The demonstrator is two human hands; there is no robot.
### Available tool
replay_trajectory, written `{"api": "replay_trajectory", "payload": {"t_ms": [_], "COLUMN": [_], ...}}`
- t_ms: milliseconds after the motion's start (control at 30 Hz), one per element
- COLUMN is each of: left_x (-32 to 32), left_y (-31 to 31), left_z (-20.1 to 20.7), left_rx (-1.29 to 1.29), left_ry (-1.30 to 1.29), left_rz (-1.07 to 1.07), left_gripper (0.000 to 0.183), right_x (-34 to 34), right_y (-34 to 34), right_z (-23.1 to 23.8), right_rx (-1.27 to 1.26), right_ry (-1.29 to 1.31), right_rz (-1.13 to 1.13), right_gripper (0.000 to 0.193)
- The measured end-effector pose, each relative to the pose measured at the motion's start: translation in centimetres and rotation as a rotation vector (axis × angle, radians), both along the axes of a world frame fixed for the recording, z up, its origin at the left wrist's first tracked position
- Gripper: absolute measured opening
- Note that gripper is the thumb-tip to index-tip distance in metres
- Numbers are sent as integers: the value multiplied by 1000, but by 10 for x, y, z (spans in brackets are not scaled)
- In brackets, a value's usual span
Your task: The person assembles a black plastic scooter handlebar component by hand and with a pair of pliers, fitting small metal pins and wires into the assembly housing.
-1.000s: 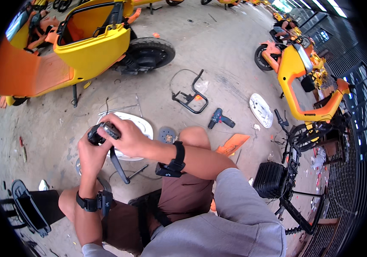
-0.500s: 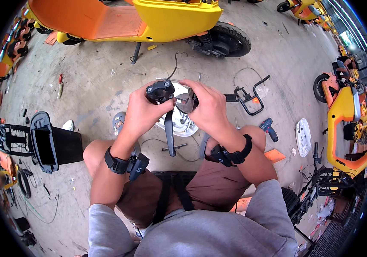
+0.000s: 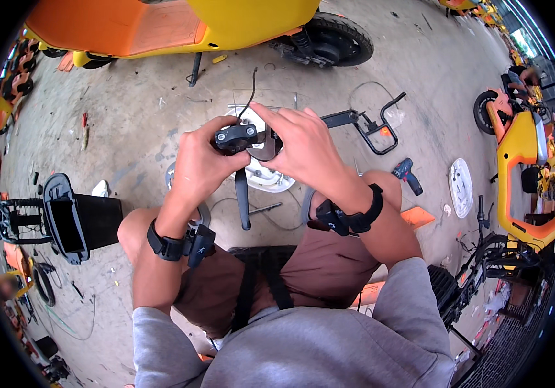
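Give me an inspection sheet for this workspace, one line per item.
Surface: bare concrete floor, stained.
Job's things: black brake lever assembly held above a white round cover.
Clutter: cordless drill, black metal bracket, white oval panel, black basket.
Hands: left hand grips the lever clamp; right hand touches its side.
Cables: thin black wire rising from the lever.
Surroundings: yellow-orange scooter ahead, another scooter at right.

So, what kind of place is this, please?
Probably a repair yard for electric scooters: orange-and-yellow scooters stand on bare concrete floor, a small cordless drill lies nearby, and both hands hold a black brake-lever part.
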State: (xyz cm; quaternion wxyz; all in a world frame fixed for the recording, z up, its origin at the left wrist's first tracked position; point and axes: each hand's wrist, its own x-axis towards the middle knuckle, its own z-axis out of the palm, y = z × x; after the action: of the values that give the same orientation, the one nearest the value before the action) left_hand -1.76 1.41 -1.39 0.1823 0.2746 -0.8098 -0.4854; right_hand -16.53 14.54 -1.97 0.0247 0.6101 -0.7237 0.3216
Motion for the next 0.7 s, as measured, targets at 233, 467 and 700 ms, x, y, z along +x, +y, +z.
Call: {"api": "replay_trajectory", "payload": {"t_ms": [233,467,700], "left_x": [1,0,2], "left_y": [-2,-1,-6], "left_z": [-3,-1,-4], "left_rx": [-86,-172,12], "left_ry": [-35,-55,-72], "left_rz": [-7,-94,-77], "left_gripper": [46,50,50], "right_x": [-1,-9,-7], "right_y": [3,5,4], "right_z": [-1,2,11], "right_rx": [147,265,270], "right_ry": [-231,-338,-384], "right_rz": [68,110,155], "right_gripper": [92,80,58]}}
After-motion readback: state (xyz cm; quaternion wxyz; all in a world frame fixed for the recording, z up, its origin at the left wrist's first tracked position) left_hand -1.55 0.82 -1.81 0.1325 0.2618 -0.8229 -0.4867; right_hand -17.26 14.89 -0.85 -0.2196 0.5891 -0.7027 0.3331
